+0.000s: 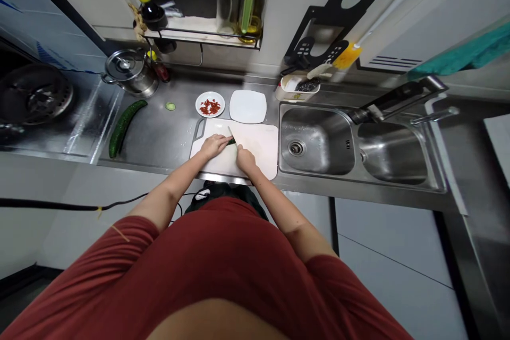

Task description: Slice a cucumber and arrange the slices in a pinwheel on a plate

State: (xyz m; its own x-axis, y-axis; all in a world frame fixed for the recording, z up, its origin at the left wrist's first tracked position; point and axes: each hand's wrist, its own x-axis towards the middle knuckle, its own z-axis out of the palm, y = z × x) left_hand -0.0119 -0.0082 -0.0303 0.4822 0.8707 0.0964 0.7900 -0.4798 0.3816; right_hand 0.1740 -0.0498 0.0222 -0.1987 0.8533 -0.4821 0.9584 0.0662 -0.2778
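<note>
On the white cutting board (255,141) lies a small dark green piece of cucumber (231,141), mostly covered by fingers. My left hand (215,146) presses on it from the left, fingertips held together. My right hand (246,160) is closed around the handle of a knife (231,133), its light blade resting across the piece, close to my left fingertips. Behind the board stand a small white plate of chopped red pieces (210,105) and a white square plate (247,107). Farther left are a long green cucumber (124,127) and a pale green cucumber end (170,106).
Right of the board is a steel double sink (319,138) with a faucet (398,98). A lidded steel pot (129,73) and a gas burner (35,93) stand at the left. Above hangs a shelf (203,32) of bottles. A white container (298,89) sits behind the sink.
</note>
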